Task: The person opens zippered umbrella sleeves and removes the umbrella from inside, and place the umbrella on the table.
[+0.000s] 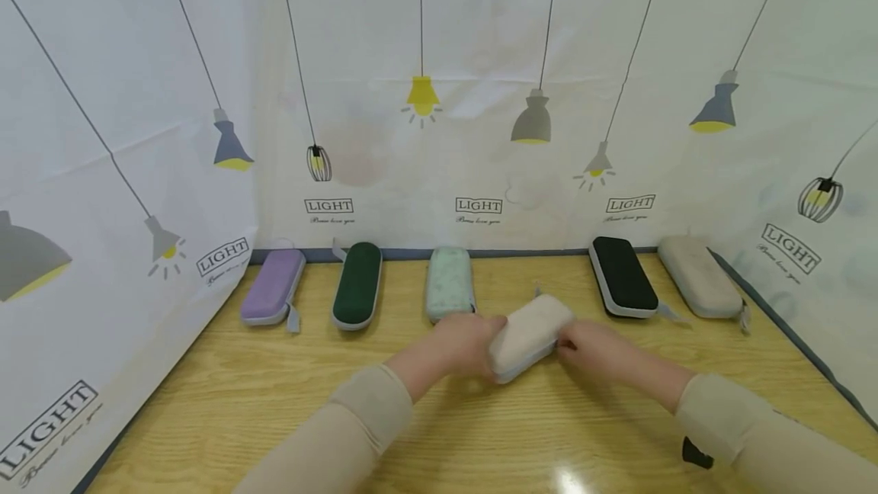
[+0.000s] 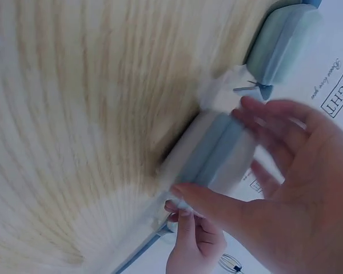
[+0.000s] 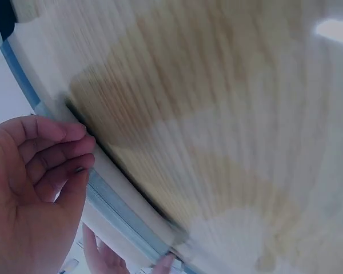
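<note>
A cream zippered case (image 1: 531, 338) with a grey zip band lies tilted near the middle of the wooden table. My left hand (image 1: 469, 343) grips its left end, thumb on one side and fingers on the other, as the left wrist view shows. At the right end, the thumb and curled fingers of my right hand (image 1: 593, 353) pinch the zipper pull, mostly hidden by the fingers. In the right wrist view the zip band (image 3: 123, 211) runs along the case's side from my right hand towards the left hand's fingertips.
Along the back edge lie a purple case (image 1: 270, 284), a dark green case (image 1: 357, 284), a mint case (image 1: 449, 280), a black case (image 1: 624, 277) and a beige case (image 1: 700, 277). Behind them hangs a white cloth (image 1: 384, 128) printed with lamps. A small black object (image 1: 696, 453) is by the right sleeve.
</note>
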The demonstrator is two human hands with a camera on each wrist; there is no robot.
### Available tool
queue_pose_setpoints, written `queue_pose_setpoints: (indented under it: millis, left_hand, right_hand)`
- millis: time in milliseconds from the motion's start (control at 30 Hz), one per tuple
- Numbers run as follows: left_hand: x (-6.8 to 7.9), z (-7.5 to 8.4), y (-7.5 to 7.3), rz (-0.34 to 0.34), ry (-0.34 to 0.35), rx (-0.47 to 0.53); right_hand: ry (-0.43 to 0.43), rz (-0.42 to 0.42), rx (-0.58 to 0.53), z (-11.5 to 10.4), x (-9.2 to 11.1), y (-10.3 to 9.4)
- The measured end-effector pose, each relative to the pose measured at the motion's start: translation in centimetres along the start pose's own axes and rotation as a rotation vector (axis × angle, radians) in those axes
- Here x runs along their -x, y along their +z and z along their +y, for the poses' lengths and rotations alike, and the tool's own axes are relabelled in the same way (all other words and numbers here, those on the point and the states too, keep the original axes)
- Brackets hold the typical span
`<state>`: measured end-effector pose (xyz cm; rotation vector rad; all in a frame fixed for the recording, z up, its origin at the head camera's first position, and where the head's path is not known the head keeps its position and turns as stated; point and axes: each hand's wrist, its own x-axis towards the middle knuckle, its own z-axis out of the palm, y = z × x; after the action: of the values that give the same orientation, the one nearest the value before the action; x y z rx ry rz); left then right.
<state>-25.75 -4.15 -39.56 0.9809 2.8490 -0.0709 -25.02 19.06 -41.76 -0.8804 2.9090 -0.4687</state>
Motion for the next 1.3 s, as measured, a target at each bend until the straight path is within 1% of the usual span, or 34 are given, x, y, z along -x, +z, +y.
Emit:
queue_pose_setpoints:
  millis: [133,233,300,433,533,600,667,767,1000,1200,1300]
  left_hand:
    - [0.1,0.0,-0.4,0.001,0.102,-0.013]
    - [0.0,0.4,-0.6,0.015,0.131,0.007]
    - [-0.1,0.7,-0.7,0.022,0.132,0.012]
    - [-0.4,1.2,-0.5,0.036,0.121,0.001]
    - [-0.6,1.5,-0.5,0.035,0.107,0.003]
    - [-0.6,1.7,-0.5,0.035,0.103,-0.001]
    - [-0.6,1.9,-0.5,0.04,0.102,-0.008]
    - [-0.8,2.2,-0.5,0.05,0.1,-0.024]
    - [-1.1,2.7,-0.4,0.032,0.036,-0.007]
    - [-1.0,3.1,-0.7,0.026,0.005,0.006]
    - [-1.0,3.2,-0.6,0.045,-0.002,0.012]
  right_hand:
    - [0.023,0.015,-0.003,0.9,-0.3,0.0]
    - [0.031,0.017,-0.012,1.2,-0.4,0.0]
    - [0.037,0.018,-0.006,1.3,-0.4,0.0]
    - [0.049,0.021,0.017,1.2,-0.1,0.0]
    - [0.042,0.027,0.029,1.1,0.4,0.0]
    - [0.018,0.029,0.034,0.8,0.7,0.0]
    - [-0.025,0.024,0.024,0.5,0.9,0.0]
    - [-0.066,0.006,0.022,0.0,1.3,0.1]
    - [-0.074,-0.022,0.023,-1.2,2.1,0.3]
    - [-0.131,-0.086,-0.02,-2.7,2.9,0.0]
    - [-0.183,-0.098,-0.022,-3.6,3.2,0.0]
